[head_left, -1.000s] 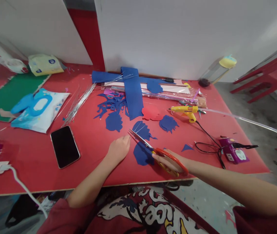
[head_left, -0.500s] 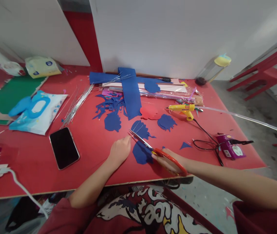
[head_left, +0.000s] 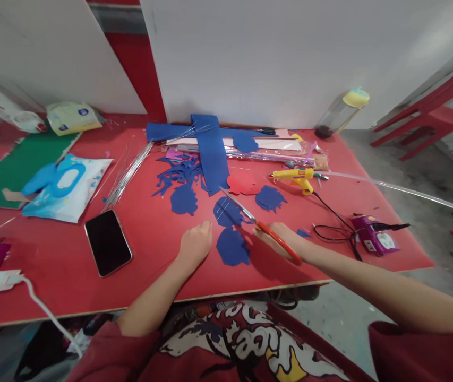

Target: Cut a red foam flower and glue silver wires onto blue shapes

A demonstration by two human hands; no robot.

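My right hand holds the red-handled scissors, whose blades point up and left over a blue foam cutout. To the left, my left hand is closed with its fingers pressed together; what it holds, if anything, is too small to name. Thin wires lie over the middle cutout. Below it is another blue cutout, with more cutouts at left and right. A red cutout sits above.
Blue foam strips, scraps and a wire bundle lie farther back. A phone and wipes pack are left; a yellow glue gun, its cable and a purple box are right.
The scissors and my right hand have moved slightly up and right, away from my left fingertips. My left hand stays nearly in place. The camera view has shifted a little.
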